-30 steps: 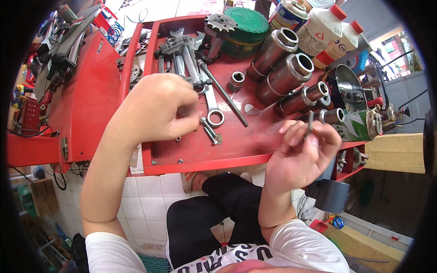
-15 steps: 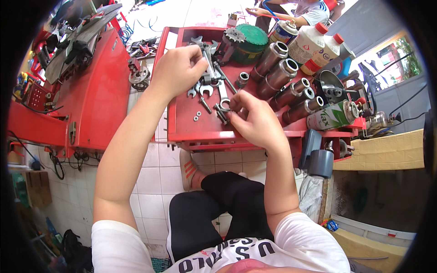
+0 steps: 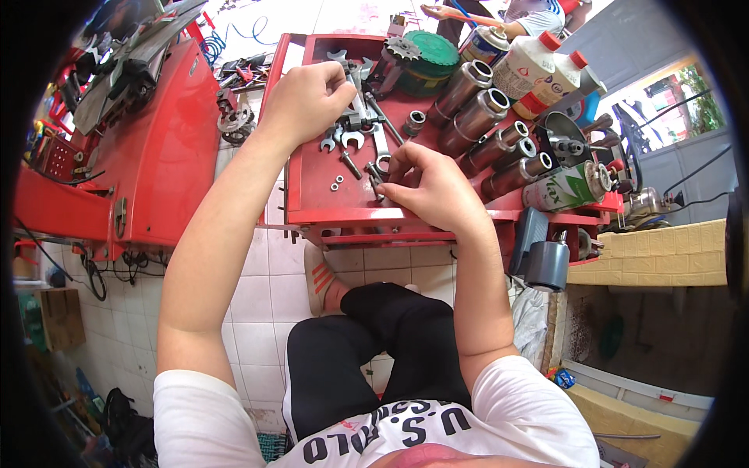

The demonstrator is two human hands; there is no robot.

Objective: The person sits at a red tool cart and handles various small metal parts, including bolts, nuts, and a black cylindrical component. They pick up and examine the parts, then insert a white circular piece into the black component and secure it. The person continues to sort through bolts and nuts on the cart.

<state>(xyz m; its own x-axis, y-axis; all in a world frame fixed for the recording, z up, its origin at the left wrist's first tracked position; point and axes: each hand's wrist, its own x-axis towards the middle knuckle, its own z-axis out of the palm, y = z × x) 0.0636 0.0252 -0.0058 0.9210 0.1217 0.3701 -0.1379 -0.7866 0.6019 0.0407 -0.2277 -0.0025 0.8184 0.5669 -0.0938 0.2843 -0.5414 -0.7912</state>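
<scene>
My left hand point(image 3: 314, 97) is closed in a loose fist above a cluster of silver wrenches point(image 3: 353, 139) on the red tool cart point(image 3: 312, 199). Whatever lies inside its curled fingers is hidden. Low over the cart's near edge, the thumb and fingers of my right hand point(image 3: 429, 187) pinch at the end of a dark bolt point(image 3: 375, 173). The ring end of a combination wrench point(image 3: 381, 148) lies just beyond it. Between my hands rest another bolt point(image 3: 351, 165) and two small nuts point(image 3: 336, 183).
Long steel sockets point(image 3: 473, 125) stand to the right, by a green-and-white spray can point(image 3: 563, 189). Behind are a green-lidded tub point(image 3: 431, 61), white bottles point(image 3: 527, 69) and a toothed sprocket point(image 3: 402, 50). A red cabinet point(image 3: 172, 148) stands left. Another person's arm point(image 3: 456, 14) shows at the top.
The view has shifted slightly, so the cart sits higher. My right thumb and fingers have moved a little left along the bolts. My left hand stays over the wrenches.
</scene>
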